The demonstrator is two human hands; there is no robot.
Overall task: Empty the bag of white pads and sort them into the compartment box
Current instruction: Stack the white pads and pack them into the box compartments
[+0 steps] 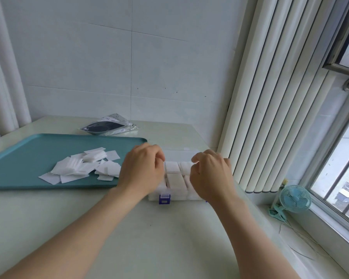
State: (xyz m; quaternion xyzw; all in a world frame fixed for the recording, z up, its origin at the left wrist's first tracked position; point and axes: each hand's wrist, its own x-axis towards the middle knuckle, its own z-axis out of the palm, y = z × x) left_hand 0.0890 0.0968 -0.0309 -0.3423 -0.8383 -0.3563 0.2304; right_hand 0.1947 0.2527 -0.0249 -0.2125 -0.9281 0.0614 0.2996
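I see my left hand (142,170) and right hand (210,176) over the see-through plastic compartment box (179,196) with a blue clip (164,198). The fingers on both are curled down, and I cannot tell if they hold anything. Square white pads (172,167) fill the box. At 9 o'clock from it, more loose white pads (83,168) lie piled on the flat teal tray (28,154). The shiny silver bag (109,127) lies on the pale desk (169,228) at 11 o'clock, its small round marks too tiny to read.
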